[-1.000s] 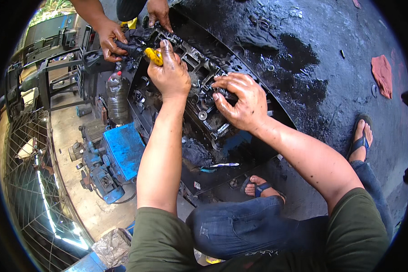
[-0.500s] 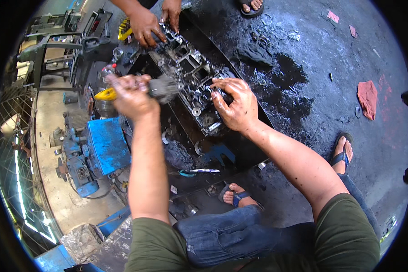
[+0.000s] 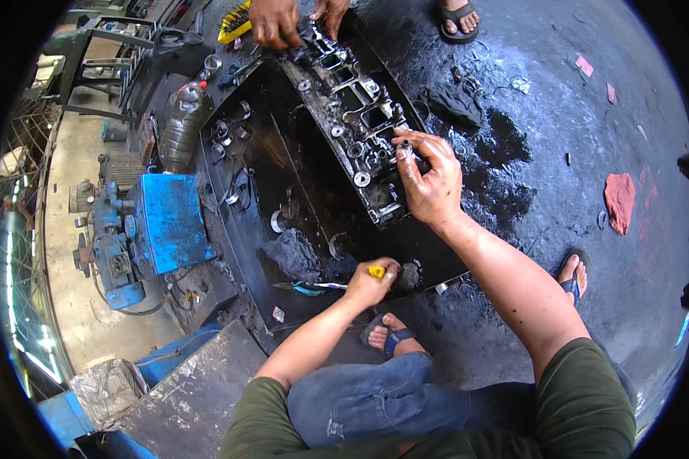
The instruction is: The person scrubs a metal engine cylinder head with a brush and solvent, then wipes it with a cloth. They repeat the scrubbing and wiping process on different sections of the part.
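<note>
A greasy metal cylinder head [image 3: 350, 115] rests tilted over a black oily tray [image 3: 241, 252]. My right hand [image 3: 430, 180] grips its near right end, with thumb and fingers curled around the edge. Low over the tray's near side, my left hand [image 3: 369, 284] is closed on a brush [image 3: 411, 275] with a yellow handle and dark grey bristles. The bristles point right, apart from the cylinder head. Another person's hands [image 3: 275, 21] hold the far end of the cylinder head.
In the tray lie a dark rag [image 3: 292, 255], pliers [image 3: 308, 288] and several metal rings. To the left stand a plastic bottle [image 3: 184, 130] and a blue machine [image 3: 174, 222]. A red cloth [image 3: 619, 203] lies on the oily floor at right, near sandalled feet.
My left hand has swung the brush from the cylinder head's left side down and toward me, to the tray's near side. My right hand still holds the cylinder head's end.
</note>
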Action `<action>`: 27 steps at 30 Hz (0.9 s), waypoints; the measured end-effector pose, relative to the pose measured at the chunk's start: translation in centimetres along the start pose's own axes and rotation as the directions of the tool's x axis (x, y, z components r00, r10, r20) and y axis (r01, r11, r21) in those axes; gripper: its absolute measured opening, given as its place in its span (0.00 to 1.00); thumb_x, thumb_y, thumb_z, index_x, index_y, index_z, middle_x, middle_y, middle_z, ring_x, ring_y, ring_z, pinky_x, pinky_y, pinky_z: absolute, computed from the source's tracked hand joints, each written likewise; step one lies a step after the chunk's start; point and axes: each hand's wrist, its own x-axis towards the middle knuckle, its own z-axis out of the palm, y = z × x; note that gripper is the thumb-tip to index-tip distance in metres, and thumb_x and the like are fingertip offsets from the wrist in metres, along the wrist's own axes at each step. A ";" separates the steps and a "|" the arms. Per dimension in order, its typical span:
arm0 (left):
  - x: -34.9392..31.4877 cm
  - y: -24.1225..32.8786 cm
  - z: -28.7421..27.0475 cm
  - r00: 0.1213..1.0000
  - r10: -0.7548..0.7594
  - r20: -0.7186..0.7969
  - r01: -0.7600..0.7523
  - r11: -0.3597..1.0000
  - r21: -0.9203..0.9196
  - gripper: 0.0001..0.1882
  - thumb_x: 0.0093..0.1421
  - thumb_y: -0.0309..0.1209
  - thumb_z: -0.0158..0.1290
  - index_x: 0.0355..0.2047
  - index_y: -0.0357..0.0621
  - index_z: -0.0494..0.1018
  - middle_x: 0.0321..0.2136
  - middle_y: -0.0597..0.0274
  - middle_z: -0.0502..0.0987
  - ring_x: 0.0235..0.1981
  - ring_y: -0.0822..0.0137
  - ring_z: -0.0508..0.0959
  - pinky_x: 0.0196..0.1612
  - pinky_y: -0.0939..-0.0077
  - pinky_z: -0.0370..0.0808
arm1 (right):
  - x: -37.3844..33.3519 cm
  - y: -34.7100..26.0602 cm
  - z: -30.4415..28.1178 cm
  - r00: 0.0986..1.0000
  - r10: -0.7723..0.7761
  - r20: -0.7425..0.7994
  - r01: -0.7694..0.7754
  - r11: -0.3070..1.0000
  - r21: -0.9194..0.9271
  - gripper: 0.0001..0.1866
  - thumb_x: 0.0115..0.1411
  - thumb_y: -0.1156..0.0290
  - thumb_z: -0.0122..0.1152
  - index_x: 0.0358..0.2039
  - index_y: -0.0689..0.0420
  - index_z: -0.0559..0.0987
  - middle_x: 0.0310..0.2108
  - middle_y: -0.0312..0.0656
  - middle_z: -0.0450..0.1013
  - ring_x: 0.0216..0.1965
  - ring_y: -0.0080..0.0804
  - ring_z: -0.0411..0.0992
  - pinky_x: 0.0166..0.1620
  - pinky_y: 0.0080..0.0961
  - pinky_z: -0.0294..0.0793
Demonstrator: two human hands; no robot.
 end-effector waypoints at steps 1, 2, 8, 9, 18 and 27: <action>0.4 -0.2 -0.8 0.989 0.091 -0.113 -0.099 0.992 -0.073 0.10 0.71 0.33 0.56 0.43 0.41 0.82 0.25 0.64 0.81 0.26 0.72 0.80 0.27 0.73 0.79 | -0.1 0.0 0.0 1.000 0.006 0.002 -0.006 1.000 -0.001 0.12 0.64 0.63 0.67 0.41 0.58 0.86 0.48 0.44 0.84 0.52 0.45 0.80 0.58 0.39 0.76; 0.9 0.1 -2.2 0.985 0.052 -0.163 -0.077 0.985 -0.152 0.09 0.70 0.33 0.57 0.43 0.41 0.82 0.24 0.65 0.80 0.25 0.72 0.80 0.27 0.73 0.78 | 0.0 0.0 0.1 1.000 0.005 0.000 -0.005 1.000 0.002 0.12 0.63 0.63 0.67 0.41 0.57 0.86 0.48 0.44 0.84 0.52 0.44 0.80 0.59 0.38 0.76; -0.8 9.8 -16.1 0.488 0.328 -0.809 -0.556 0.831 0.001 0.16 0.79 0.42 0.44 0.40 0.44 0.71 0.23 0.62 0.76 0.17 0.72 0.75 0.16 0.74 0.76 | 0.0 0.0 0.1 1.000 -0.004 -0.021 0.004 1.000 -0.006 0.12 0.61 0.63 0.70 0.41 0.56 0.87 0.47 0.42 0.85 0.53 0.43 0.79 0.58 0.39 0.77; -2.1 12.7 -17.7 0.522 0.264 -0.811 -0.605 0.785 -0.133 0.19 0.80 0.44 0.43 0.44 0.41 0.74 0.24 0.60 0.77 0.18 0.72 0.76 0.18 0.74 0.79 | 0.1 0.0 0.1 0.999 -0.010 -0.030 0.010 1.000 -0.009 0.12 0.61 0.63 0.71 0.40 0.56 0.87 0.47 0.42 0.85 0.52 0.43 0.79 0.58 0.39 0.77; 5.4 30.4 -16.5 0.540 0.693 -0.478 -0.474 0.719 0.508 0.14 0.73 0.32 0.55 0.32 0.34 0.78 0.21 0.58 0.78 0.23 0.69 0.77 0.30 0.70 0.73 | 0.1 -0.1 0.0 0.999 -0.009 -0.036 0.009 1.000 0.003 0.12 0.60 0.62 0.72 0.39 0.55 0.87 0.46 0.41 0.85 0.51 0.43 0.80 0.58 0.39 0.77; 6.6 29.9 -18.4 0.571 0.798 -0.194 -0.605 0.569 0.558 0.15 0.72 0.34 0.56 0.30 0.35 0.76 0.21 0.61 0.77 0.26 0.75 0.72 0.33 0.71 0.73 | 0.0 -0.5 0.1 0.998 0.018 -0.059 -0.019 1.000 -0.009 0.11 0.58 0.61 0.73 0.37 0.53 0.87 0.45 0.39 0.85 0.50 0.42 0.80 0.55 0.38 0.80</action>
